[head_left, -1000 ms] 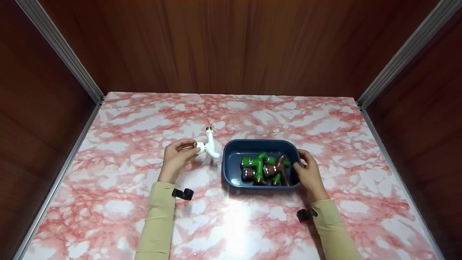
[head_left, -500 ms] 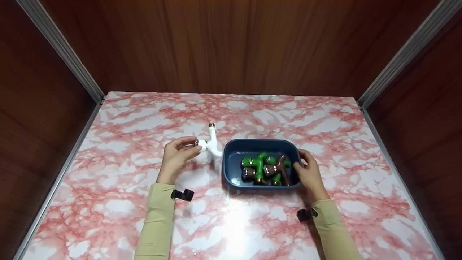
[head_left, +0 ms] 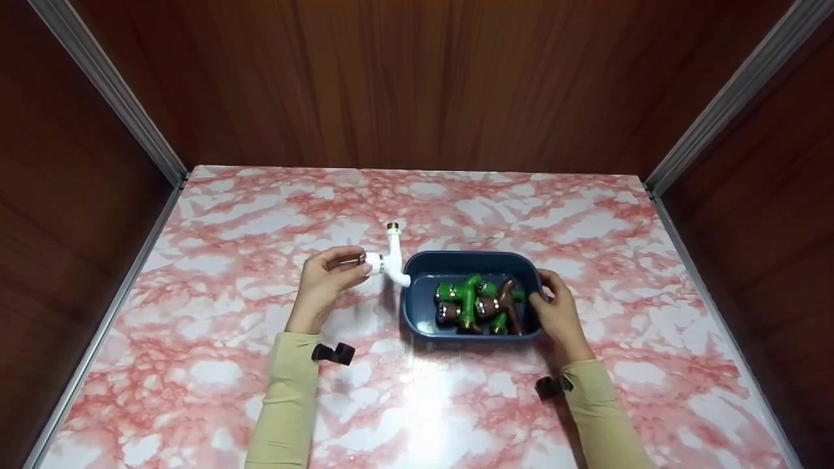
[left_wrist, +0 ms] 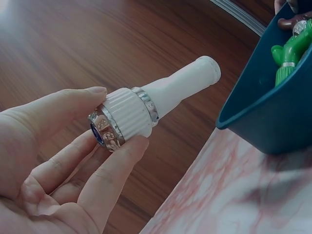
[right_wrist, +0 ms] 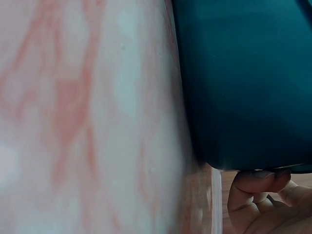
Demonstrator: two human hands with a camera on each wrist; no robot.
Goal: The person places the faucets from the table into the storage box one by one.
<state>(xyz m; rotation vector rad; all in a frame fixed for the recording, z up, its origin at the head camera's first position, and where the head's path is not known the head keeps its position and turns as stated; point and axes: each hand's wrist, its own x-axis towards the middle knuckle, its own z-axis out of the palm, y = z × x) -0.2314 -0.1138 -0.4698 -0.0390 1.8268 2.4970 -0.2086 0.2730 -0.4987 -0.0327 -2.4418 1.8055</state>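
My left hand [head_left: 326, 283] pinches a white tap [head_left: 393, 260] by its ribbed knob [left_wrist: 127, 113], thumb on one side and fingers on the other. The tap's curved spout overlaps the left rim of a blue plastic bin [head_left: 474, 337] in the head view, and its brass-coloured threaded end points away from me. With my right hand [head_left: 559, 312] I grip the bin's right rim, thumb over the inside. In the bin lie several taps: a green tap [head_left: 468, 303] across the top and a brown tap [head_left: 507, 305] beside it, with others partly hidden beneath.
The bin stands on a red-and-white marbled table [head_left: 260, 221]. Dark wood-grain panels [head_left: 417, 85] close off the back and both sides, with metal strips [head_left: 124, 98] at the corners. Each wrist carries a black camera strap [head_left: 333, 354].
My left hand has carried the white tap a little to the right, bringing its spout from beside the bin to over its left rim. My right hand and the bin have stayed put.
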